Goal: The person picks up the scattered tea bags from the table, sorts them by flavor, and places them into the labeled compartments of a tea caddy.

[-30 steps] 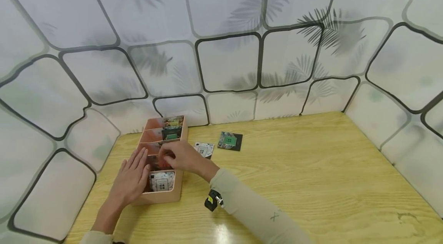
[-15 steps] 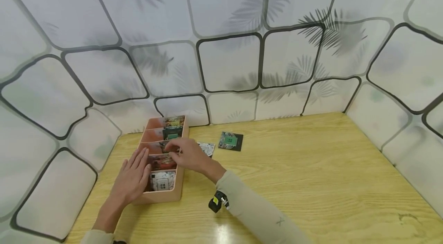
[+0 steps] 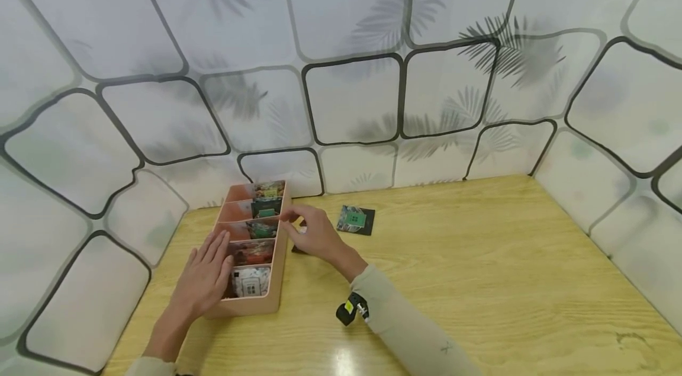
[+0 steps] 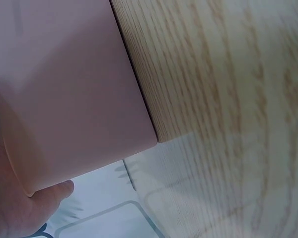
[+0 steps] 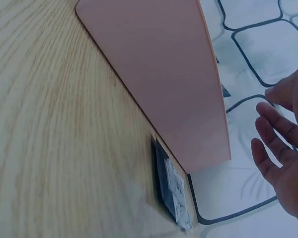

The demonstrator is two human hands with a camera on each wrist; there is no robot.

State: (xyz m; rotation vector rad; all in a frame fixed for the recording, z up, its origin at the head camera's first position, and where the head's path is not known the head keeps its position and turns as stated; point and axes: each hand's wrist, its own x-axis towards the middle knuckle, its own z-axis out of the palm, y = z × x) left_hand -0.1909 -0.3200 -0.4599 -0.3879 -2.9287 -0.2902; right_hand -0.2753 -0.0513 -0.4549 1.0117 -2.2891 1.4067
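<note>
A pink divided box (image 3: 247, 306) stands at the left of the table, holding flat printed sachets in its compartments. From the front come a white sachet (image 3: 251, 282), a red one (image 3: 256, 253), a green one (image 3: 263, 229), a dark green one (image 3: 265, 209) and a yellow-labelled one (image 3: 269, 190). My left hand (image 3: 201, 278) rests flat along the box's left rim, fingers straight. Just right of the box hovers my right hand (image 3: 315, 235), fingers loosely bent with nothing between them. Beneath it, mostly hidden in the head view, a white-and-black sachet (image 5: 174, 186) lies beside the box wall.
A green-and-black sachet (image 3: 356, 219) lies on the wooden table (image 3: 453, 269), right of my right hand. A patterned white curtain (image 3: 351, 97) closes off the back and both sides.
My right hand has lifted out of the box's middle compartments and moved right, over the sachet beside the box. The red and green sachets are now uncovered. My left hand stays put.
</note>
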